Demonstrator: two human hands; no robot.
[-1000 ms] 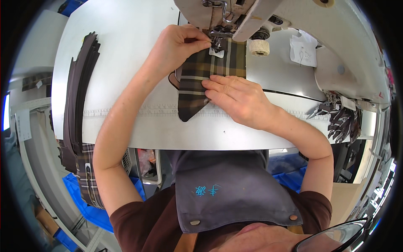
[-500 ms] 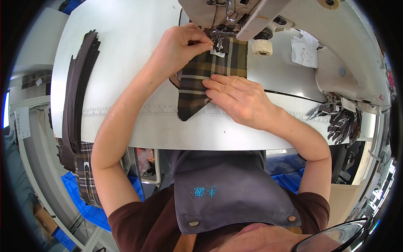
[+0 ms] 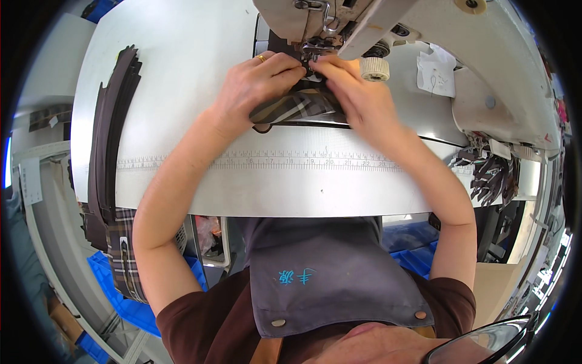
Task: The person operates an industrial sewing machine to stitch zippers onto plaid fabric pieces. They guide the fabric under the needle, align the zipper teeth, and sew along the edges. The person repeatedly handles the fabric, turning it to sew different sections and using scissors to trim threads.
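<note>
two hands meet at the needle area of the sewing machine (image 3: 424, 36), at twelve o'clock in the head view. left hand (image 3: 257, 82): fingers curled, tips pressed together at the presser foot (image 3: 312, 51), pinching the upper edge of the plaid fabric piece (image 3: 297, 109); a ring shows on one finger. right hand (image 3: 354, 94): fingers bent, tips touching the same point from the three o'clock side, gripping the fabric edge just beside the left fingertips. whether a separate small part sits between the fingertips cannot be told.

plaid fabric piece: lies flat on the machine bed, directly under both hands. its visible portion extends toward six o'clock from the fingertips, between the two wrists and partly beneath the left palm. its upper end is hidden by the fingers and the machine head.

surroundings: white work table (image 3: 182, 60) carries a printed ruler strip (image 3: 273, 161) running nine to three o'clock, just below the fabric. stack of dark cut strips (image 3: 109, 133) lies at nine o'clock, well apart from the hands. more plaid cloth (image 3: 124, 255) hangs off the table edge at eight o'clock. a bundle of dark pieces (image 3: 491, 173) sits at three o'clock. a grey apron (image 3: 327, 273) fills the six o'clock area.
</note>
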